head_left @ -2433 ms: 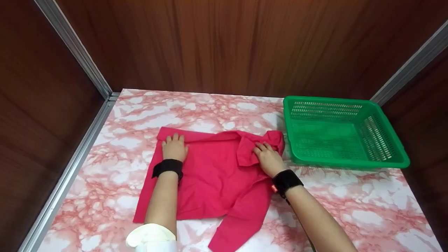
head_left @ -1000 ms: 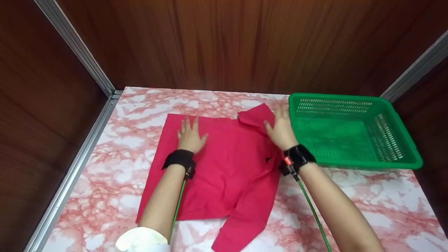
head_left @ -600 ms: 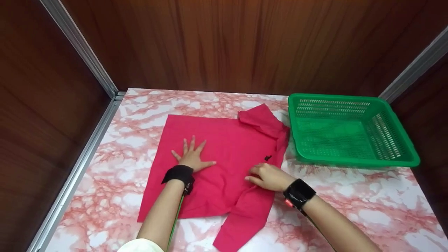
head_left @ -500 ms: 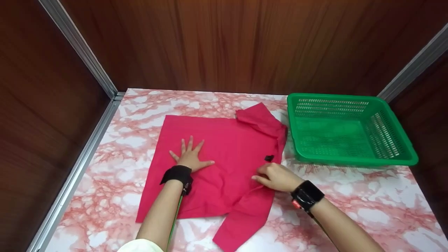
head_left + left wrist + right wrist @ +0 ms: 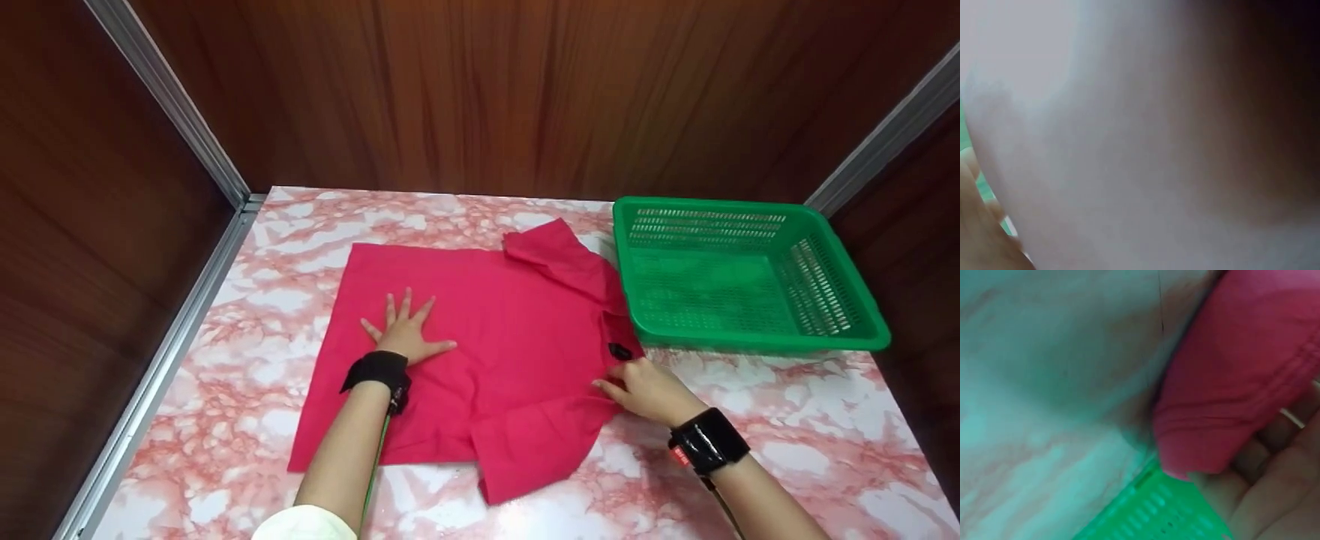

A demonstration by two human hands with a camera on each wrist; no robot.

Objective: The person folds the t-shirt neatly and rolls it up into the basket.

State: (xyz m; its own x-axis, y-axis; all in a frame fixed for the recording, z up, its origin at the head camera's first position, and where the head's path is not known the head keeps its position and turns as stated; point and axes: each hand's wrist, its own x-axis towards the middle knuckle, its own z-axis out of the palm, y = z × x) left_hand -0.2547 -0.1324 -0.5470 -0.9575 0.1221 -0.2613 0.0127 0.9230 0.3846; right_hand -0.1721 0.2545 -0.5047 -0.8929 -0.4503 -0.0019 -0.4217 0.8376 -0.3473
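Note:
A red shirt (image 5: pixel 525 322) lies spread on the table, its two sleeves angled out at the far and near sides. My left hand (image 5: pixel 407 337) rests on the body of the shirt with fingers splayed. At the neck end on the right, my right hand (image 5: pixel 651 390) pinches the shirt's edge near the collar, just below a black label (image 5: pixel 619 351). In the right wrist view the red cloth (image 5: pixel 1230 382) runs into the curled fingers (image 5: pixel 1286 495). The left wrist view is mostly filled by a blurred close surface.
An open green plastic basket (image 5: pixel 750 341) stands at the right, its near-left corner close to the shirt's collar. The table (image 5: pixel 225 360) has a red and white marbled top. Brown wood-grain panels (image 5: pixel 465 97) enclose it at the back and sides.
The right hand moved from the far sleeve to the collar, then pulled the neck edge rightward. The near sleeve shifted right and up with it. The left hand slid nearer and spread its fingers.

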